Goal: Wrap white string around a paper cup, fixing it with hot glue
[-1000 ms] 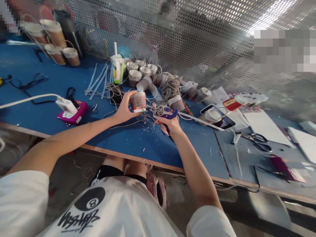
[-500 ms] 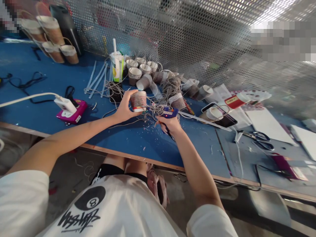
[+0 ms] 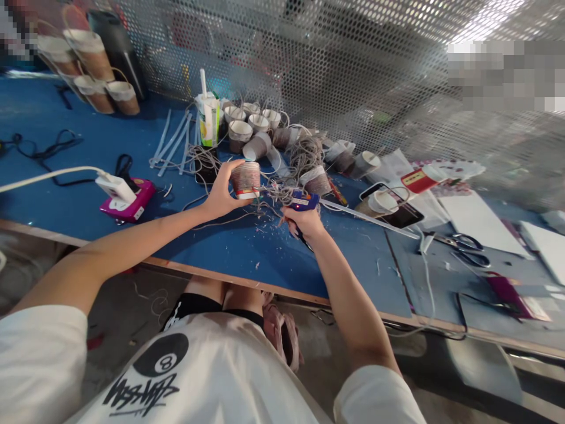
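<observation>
Head view, 1 workbench, items listed outward from the hands.

Left hand (image 3: 222, 197): fingers curled around a twine-wrapped paper cup (image 3: 245, 179), held tilted just above the blue tabletop (image 3: 247, 250).

Right hand (image 3: 303, 222): closed around the grip of a blue glue gun (image 3: 301, 203); nozzle points toward the cup's lower edge, and contact cannot be judged. A clear glue stick (image 3: 366, 217) projects from the gun's rear, away to the right.

Between and beyond both hands: loose twine (image 3: 304, 156) in a tangle, and a cluster of more paper cups (image 3: 251, 126).

Beyond the left hand: a drink carton (image 3: 208, 121) with a straw, and spare glue sticks (image 3: 174, 144) lying flat.

Left of the left hand: a pink box (image 3: 129, 204) bearing a white plug.

Right of the right hand, well apart: scissors (image 3: 465, 247) and a phone (image 3: 392, 209).
</observation>
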The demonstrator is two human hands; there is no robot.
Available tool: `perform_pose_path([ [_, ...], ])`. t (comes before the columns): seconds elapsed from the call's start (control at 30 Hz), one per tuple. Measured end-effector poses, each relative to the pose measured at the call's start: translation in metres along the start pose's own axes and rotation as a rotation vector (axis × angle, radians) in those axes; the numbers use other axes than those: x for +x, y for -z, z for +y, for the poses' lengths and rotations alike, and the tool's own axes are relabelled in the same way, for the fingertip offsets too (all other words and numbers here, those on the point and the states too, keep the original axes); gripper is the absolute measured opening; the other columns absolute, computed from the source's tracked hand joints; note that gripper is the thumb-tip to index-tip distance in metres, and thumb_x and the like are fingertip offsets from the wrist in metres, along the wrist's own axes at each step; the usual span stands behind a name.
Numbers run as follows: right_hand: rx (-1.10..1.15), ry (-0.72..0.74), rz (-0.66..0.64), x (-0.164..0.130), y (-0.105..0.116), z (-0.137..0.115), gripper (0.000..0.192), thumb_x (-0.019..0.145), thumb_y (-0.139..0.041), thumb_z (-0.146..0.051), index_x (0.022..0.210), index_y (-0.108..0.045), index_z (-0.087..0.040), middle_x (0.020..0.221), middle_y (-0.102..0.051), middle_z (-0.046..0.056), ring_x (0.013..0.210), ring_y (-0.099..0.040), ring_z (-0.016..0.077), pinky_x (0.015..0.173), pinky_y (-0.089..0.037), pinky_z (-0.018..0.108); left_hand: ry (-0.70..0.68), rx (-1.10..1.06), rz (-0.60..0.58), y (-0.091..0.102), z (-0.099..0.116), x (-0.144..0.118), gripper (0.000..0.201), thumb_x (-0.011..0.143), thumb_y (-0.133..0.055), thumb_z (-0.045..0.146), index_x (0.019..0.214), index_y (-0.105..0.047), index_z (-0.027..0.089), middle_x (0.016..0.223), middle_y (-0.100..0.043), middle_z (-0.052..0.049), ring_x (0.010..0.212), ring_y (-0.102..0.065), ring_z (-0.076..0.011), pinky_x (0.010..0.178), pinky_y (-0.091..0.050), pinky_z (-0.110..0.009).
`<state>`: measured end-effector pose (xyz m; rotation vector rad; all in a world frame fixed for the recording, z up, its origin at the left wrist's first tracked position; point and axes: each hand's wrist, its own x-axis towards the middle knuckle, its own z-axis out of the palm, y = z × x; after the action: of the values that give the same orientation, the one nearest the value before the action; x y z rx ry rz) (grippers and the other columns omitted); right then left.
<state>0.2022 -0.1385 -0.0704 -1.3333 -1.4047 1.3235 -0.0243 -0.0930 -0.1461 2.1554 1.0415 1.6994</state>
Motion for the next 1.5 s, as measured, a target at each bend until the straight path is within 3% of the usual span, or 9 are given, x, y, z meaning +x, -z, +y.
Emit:
perform_pose_path([
  [0.23, 0.017, -0.002, 0.054, 0.000, 0.002, 0.002, 0.013, 0.052, -0.061, -0.026, 0.044, -0.051, -0.021, 0.032, -0.045, -0.004, 0.023, -0.035, 0.0080, 0.022, -0.028, 0.021, 0.000, -0.025, 0.016, -0.001, -0.002, 0.000, 0.088, 0.071, -0.073, 0.072, 0.138, -0.038, 0.027, 0.129, -0.051, -0.011, 0.119, -0.058, -0.0262, 0.094, -0.055, -0.037],
  [0.5, 0.028, -0.036, 0.096, 0.001, 0.005, 0.003, 0.012, 0.055, -0.061, -0.020, 0.047, -0.052, -0.020, 0.035, -0.046, -0.004, 0.026, -0.036, 0.0072, 0.025, -0.029, 0.021, 0.014, -0.039, 0.008, 0.001, -0.003, 0.000, 0.090, 0.072, -0.073, 0.072, 0.139, -0.035, 0.027, 0.135, -0.049, -0.012, 0.125, -0.057, -0.0278, 0.098, -0.056, -0.038],
  [1.13, 0.010, -0.031, 0.062, 0.005, 0.008, 0.007, 0.020, 0.056, -0.059, -0.020, 0.044, -0.044, -0.023, 0.033, -0.045, -0.004, 0.027, -0.041, 0.0100, 0.026, -0.034, 0.022, 0.025, -0.261, 0.023, -0.005, -0.018, -0.003, 0.099, 0.066, -0.080, 0.067, 0.143, -0.028, 0.034, 0.138, -0.042, -0.011, 0.124, -0.057, -0.0278, 0.102, -0.055, -0.044],
  [1.5, 0.013, -0.027, 0.082, 0.003, 0.007, 0.005, 0.019, 0.054, -0.059, -0.020, 0.042, -0.044, -0.024, 0.033, -0.047, -0.003, 0.025, -0.037, 0.0083, 0.024, -0.031, 0.021, 0.051, -0.278, 0.008, -0.007, -0.013, -0.003, 0.097, 0.067, -0.074, 0.075, 0.142, -0.023, 0.039, 0.138, -0.040, -0.010, 0.126, -0.055, -0.0270, 0.101, -0.055, -0.045],
])
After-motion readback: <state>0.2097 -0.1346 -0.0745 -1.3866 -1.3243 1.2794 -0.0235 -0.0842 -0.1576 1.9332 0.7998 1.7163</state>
